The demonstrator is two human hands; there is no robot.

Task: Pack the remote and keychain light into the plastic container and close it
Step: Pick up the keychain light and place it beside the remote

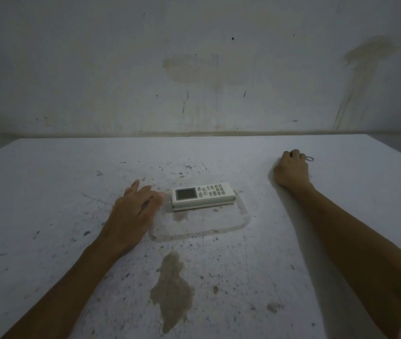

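White remote (203, 196) lay crosswise in the clear container (202, 225); left hand (133, 211) rested open at its nine o'clock, right hand (291, 170) fisted around the keychain light (309, 158), two o'clock, well apart.

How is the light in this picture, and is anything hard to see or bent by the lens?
Head view: dim, flat light with soft shadows and no glare; the clear plastic container nearly vanishes against the table; the remote reads clearly; the far table edge bows from the wide-angle lens; the right hand hides all but a small ring.
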